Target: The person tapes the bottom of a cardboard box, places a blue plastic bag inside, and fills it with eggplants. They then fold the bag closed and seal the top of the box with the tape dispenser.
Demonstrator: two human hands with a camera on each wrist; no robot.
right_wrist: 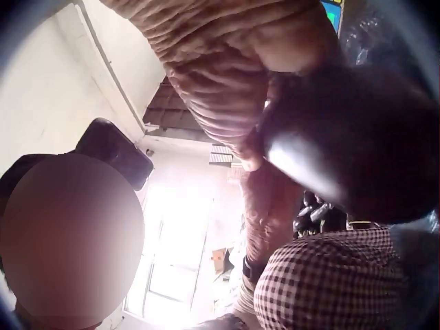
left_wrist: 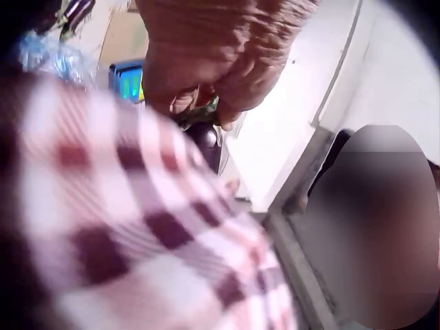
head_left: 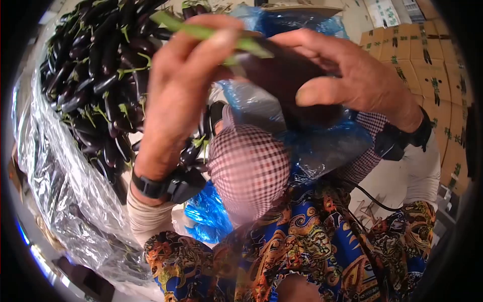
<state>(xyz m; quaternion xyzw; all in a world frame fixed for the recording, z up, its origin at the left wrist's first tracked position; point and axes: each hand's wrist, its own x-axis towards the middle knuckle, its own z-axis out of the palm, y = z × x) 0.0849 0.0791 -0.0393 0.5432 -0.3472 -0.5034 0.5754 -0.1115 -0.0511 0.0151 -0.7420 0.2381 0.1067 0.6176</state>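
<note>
A large dark purple eggplant (head_left: 287, 75) is held up in front of the chest between both hands. Its green stem end points left, where my left hand (head_left: 186, 75) pinches it between thumb and fingers. Around the thick body, my right hand (head_left: 357, 75) grips with the thumb on the near side and the fingers over the top. The left wrist view catches only part of the dark eggplant (left_wrist: 205, 139) below the left hand (left_wrist: 216, 51). Big and blurred, the eggplant (right_wrist: 344, 144) lies against the right hand (right_wrist: 227, 75) in the right wrist view.
A heap of eggplants (head_left: 103, 65) lies at the left, bordered by a clear plastic sheet (head_left: 60, 171). Blue plastic bags (head_left: 327, 148) lie below the hands and beside the checked-cloth knee (head_left: 249, 168). Printed cardboard (head_left: 422, 70) stands at the right.
</note>
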